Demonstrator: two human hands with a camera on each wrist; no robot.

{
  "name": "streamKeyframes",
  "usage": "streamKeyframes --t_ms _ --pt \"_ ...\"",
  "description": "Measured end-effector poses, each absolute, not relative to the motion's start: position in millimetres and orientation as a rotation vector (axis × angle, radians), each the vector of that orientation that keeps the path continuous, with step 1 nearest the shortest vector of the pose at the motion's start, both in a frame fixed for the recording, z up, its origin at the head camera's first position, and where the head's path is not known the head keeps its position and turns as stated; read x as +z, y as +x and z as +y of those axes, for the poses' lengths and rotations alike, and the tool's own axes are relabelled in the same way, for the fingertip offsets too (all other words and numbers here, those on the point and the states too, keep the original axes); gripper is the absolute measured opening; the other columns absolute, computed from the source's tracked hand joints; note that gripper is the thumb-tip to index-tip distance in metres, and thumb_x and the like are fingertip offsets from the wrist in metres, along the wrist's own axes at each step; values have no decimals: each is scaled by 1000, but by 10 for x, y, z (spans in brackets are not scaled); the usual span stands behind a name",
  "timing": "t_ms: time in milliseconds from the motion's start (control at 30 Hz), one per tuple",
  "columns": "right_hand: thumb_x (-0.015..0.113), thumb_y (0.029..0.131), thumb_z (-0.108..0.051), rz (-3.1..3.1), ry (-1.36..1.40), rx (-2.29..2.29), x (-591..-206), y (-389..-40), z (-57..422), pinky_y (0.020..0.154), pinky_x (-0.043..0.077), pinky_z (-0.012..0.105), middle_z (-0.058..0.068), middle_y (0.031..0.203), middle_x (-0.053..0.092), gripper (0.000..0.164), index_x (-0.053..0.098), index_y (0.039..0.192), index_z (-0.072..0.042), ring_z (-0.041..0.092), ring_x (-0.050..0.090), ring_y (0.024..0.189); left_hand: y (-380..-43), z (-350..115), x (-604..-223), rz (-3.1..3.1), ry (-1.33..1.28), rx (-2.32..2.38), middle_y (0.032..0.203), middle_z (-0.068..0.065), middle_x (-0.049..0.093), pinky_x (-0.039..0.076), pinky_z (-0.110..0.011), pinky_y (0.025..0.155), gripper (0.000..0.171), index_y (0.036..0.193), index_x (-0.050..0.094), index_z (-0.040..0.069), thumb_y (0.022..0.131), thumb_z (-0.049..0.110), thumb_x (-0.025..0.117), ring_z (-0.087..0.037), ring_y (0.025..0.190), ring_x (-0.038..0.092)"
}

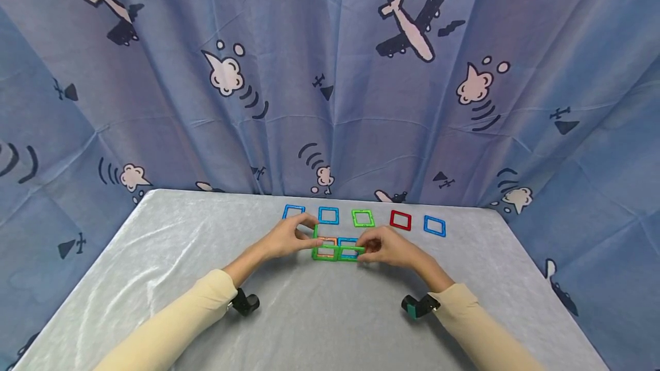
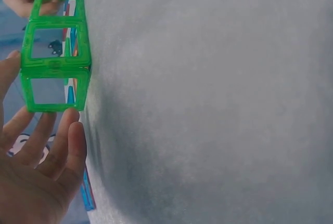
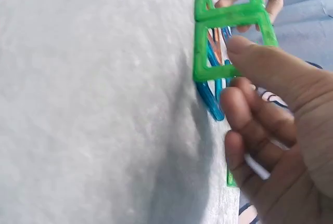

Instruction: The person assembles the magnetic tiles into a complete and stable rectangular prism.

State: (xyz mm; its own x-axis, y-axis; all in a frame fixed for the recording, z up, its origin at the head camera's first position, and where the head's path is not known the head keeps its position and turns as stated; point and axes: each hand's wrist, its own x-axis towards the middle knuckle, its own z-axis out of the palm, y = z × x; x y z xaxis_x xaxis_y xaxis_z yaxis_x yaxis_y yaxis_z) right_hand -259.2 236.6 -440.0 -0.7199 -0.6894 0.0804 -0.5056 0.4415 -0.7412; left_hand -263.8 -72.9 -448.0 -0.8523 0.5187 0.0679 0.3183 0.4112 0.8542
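Note:
Green square magnetic tiles stand on edge as a low wall, and one more forms its left end. My left hand (image 1: 290,237) holds that end tile (image 2: 54,108), thumb at the near corner and fingertips along the opposite edge. My right hand (image 1: 391,247) pinches the right front tile (image 3: 201,52), with its thumb on the near face and the other fingers beyond it. Behind the green wall, an orange tile (image 1: 327,239) and a blue tile (image 1: 348,239) show, partly covered by it and by my right fingers.
Along the table's far edge lies a row of separate square tiles: blue (image 1: 328,223), green (image 1: 363,225), red (image 1: 400,227) and blue (image 1: 435,234), plus another blue tile (image 1: 295,206) close behind my left hand. A patterned blue curtain (image 1: 289,73) hangs behind the white-covered table (image 1: 319,325).

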Motion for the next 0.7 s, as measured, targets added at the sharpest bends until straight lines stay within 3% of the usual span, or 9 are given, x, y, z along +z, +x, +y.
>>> streamKeyframes --t_ms 267,533,700 --pt "83 86 -5 2335 -901 -1146 -4411 -2694 2516 76 57 31 14 99 68 32 70 114 3 24 65 85 -2643 -735 -4480 2444 748 1431 130 -13 61 57 -37 79 56 138 56 2 93 28 78 -23 100 69" --pt "80 87 -1 2374 -819 -1172 -4442 -2805 2491 77 56 29 13 100 68 38 65 121 8 25 66 88 -2644 -737 -4470 2438 748 1438 128 -13 62 57 -36 80 55 138 57 2 93 26 78 -22 99 70" --pt "76 90 0 2422 -873 -1134 -4478 -2830 2439 73 54 26 11 96 67 30 67 117 8 22 62 84 -2648 -736 -4461 2432 752 1450 128 -14 63 57 -36 80 55 137 56 0 93 24 79 -23 98 70"
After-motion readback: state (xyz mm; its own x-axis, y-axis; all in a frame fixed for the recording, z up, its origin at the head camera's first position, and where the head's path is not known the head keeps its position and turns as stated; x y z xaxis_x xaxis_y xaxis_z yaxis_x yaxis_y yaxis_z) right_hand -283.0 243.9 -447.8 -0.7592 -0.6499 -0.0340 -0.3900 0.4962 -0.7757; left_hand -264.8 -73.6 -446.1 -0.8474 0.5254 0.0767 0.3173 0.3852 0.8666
